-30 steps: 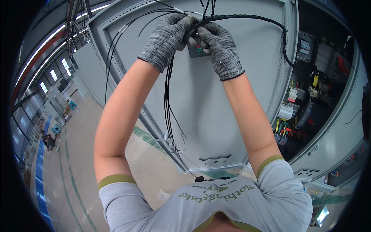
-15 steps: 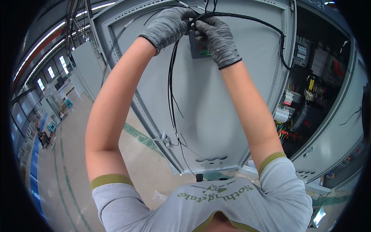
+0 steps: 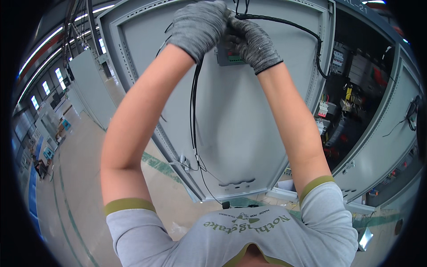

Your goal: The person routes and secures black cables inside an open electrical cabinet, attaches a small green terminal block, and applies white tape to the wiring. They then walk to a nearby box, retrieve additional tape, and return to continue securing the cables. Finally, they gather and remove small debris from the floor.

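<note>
Hall floor (image 3: 84,178), grey cabinet door (image 3: 240,129), gloved hands (image 3: 200,29) (image 3: 257,48)

Passes freely over the grey panel (image 3: 247,138) between left forearm (image 3: 144,107) and right forearm (image 3: 291,118); meets hanging black cables (image 3: 193,104) (slim, near-vertical) leftward, a dark device box (image 3: 227,58) and arching sleeved cable (image 3: 284,21) higher up.

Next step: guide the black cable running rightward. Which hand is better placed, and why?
Likely the right hand: it is just below the black cable, while the left hand is farther left, above the hanging wires.
</note>
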A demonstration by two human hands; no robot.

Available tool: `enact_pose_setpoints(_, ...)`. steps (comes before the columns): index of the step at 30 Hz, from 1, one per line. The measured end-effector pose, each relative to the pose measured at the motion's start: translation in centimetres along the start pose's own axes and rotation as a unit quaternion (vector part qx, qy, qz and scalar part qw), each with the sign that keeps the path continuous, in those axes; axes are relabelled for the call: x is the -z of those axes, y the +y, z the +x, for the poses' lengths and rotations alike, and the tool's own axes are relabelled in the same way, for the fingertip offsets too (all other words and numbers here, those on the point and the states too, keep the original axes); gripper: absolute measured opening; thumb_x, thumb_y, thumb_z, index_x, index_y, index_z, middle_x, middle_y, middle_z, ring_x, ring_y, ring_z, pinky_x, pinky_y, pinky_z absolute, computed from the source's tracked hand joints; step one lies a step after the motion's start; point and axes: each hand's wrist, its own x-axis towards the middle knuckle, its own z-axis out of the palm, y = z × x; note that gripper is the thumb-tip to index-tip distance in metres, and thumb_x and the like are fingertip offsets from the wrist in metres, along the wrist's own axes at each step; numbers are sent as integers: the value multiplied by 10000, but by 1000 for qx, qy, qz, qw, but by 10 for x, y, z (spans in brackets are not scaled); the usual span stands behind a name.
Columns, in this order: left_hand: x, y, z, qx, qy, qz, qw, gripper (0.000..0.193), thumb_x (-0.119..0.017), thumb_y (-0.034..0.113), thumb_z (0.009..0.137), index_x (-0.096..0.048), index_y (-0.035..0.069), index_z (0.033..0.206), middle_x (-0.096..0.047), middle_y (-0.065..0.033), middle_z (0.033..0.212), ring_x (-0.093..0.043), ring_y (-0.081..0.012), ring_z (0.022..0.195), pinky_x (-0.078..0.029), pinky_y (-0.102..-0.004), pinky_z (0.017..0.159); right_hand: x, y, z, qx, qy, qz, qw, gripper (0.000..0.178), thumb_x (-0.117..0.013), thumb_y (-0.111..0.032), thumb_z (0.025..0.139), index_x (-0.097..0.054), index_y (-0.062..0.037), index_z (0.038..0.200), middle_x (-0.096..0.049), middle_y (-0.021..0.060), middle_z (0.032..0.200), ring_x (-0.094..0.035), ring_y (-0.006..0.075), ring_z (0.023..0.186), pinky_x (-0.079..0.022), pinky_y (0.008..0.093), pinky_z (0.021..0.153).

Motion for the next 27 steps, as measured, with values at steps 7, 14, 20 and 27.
enact_pose_setpoints(7, -13, -15, -32, -68, 82, -123, 987, 259, -528, 259, 936, -602, 72, 1100, -654, -129, 926, -638, -257, 896, -499, -356, 823, 15, -11, 22, 18, -56, -78, 995, 141, -612, -115, 887, -603, 23, 911, -649, 118, 827, -636, 213, 720, -576, 315, 677)
enact_pose_setpoints(14, -83, -39, -15, 76, -8, -445, 892, 247, -560, 105, 914, -496, 66, 1149, -616, -115, 924, -643, -147, 797, -518, -277, 637, 15, 1, 28, 59, -47, -202, 976, 192, -593, -128, 907, -599, 43, 994, -653, 82, 817, -619, 138, 648, -541, 256, 588)
enact_pose_setpoints(20, -82, -42, -11, 19, 59, -377, 924, 287, -546, 241, 920, -564, 49, 1132, -652, -118, 894, -625, -183, 760, -494, -293, 715, 7, 4, 15, 73, 21, -246, 966, 198, -623, -181, 894, -616, 9, 950, -644, 54, 801, -609, 102, 652, -513, 218, 562)
enact_pose_setpoints(27, -79, -48, 6, 23, -30, -405, 913, 372, -600, 382, 878, -678, 44, 1012, -688, -91, 885, -631, -177, 840, -480, -315, 804, 3, 9, 13, 61, 44, -304, 950, 185, -613, -161, 894, -595, 14, 952, -641, 68, 768, -616, 108, 617, -535, 226, 559)
